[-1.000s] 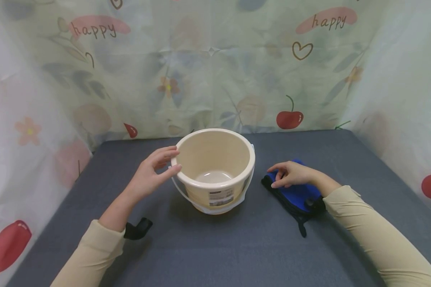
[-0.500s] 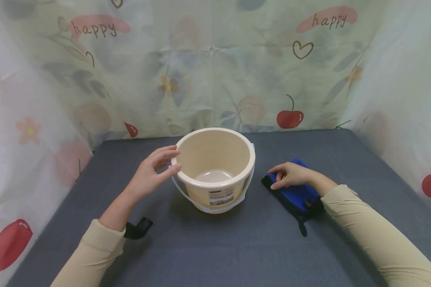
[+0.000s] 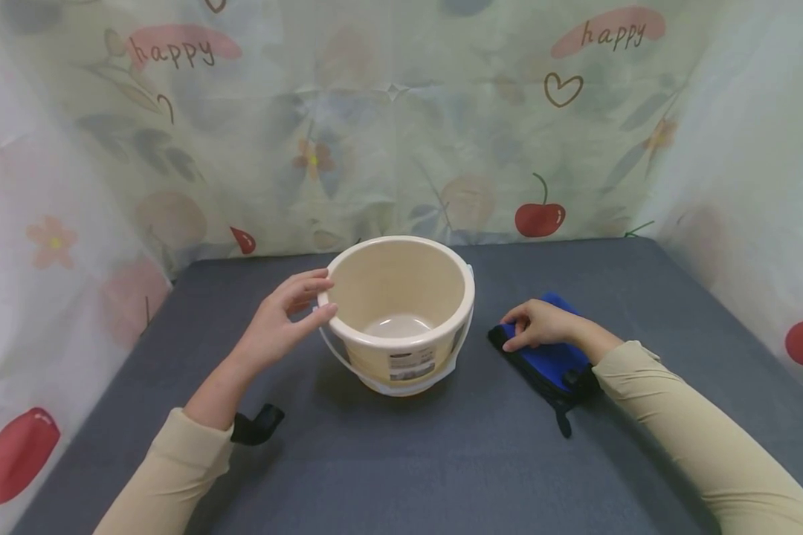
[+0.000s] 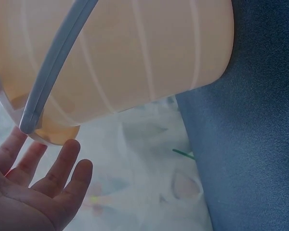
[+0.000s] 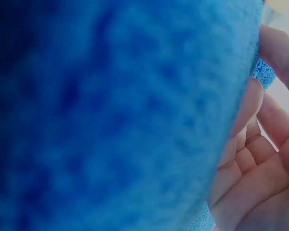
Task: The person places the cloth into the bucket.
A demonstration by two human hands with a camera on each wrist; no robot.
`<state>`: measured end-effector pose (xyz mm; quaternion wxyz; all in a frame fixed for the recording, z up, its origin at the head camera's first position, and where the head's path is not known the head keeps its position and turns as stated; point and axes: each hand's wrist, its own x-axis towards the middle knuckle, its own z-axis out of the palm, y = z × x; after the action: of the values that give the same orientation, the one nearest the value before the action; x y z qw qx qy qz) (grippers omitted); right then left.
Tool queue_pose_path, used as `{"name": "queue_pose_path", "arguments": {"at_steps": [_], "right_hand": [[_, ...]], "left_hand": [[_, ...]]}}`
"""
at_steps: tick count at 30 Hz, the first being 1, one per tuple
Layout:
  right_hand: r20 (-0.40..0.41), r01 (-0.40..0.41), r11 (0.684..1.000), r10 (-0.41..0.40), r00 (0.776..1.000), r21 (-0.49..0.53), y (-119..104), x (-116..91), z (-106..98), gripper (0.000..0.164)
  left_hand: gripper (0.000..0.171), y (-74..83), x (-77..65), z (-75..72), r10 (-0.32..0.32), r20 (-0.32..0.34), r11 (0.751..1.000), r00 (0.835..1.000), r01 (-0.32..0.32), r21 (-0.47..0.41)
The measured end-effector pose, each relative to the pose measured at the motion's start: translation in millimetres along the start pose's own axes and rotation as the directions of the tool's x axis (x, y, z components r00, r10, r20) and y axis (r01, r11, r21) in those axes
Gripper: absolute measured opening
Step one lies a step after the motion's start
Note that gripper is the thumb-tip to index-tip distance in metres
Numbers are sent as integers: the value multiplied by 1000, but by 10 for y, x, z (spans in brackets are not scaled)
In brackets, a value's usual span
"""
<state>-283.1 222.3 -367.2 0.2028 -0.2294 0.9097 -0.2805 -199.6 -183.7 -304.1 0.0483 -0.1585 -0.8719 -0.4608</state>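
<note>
A cream bucket (image 3: 401, 334) stands upright mid-table with its pale handle (image 4: 58, 67) folded down. My left hand (image 3: 281, 316) rests its spread thumb and fingertips on the left side of the rim, the fingers loosely extended. To the right of the bucket, my right hand (image 3: 542, 325) pinches a blue plush wash mitt (image 3: 552, 360) with a black cuff and a hanging loop. Blurred blue pile (image 5: 125, 115) fills most of the right wrist view, with the curled fingers (image 5: 248, 106) at its edge. Part of the mitt is hidden under the hand and wrist.
A dark grey cloth covers the table (image 3: 401, 468). Behind it and on both sides hang printed curtains (image 3: 388, 163). Black wrist gear (image 3: 257, 426) juts from beneath the left sleeve. A paper label (image 3: 411, 364) sits on the bucket's front.
My right hand and forearm have shifted very slightly left with the mitt. The left hand keeps its place on the bucket rim.
</note>
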Motion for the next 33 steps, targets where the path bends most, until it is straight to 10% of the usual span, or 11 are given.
{"name": "queue_pose_path", "arguments": {"at_steps": [33], "right_hand": [[-88,57,993,-48,995,103,114,-92,-25,33]], "left_hand": [[46,2,8,11,-14,-1,1000,1000,14,-7]]}}
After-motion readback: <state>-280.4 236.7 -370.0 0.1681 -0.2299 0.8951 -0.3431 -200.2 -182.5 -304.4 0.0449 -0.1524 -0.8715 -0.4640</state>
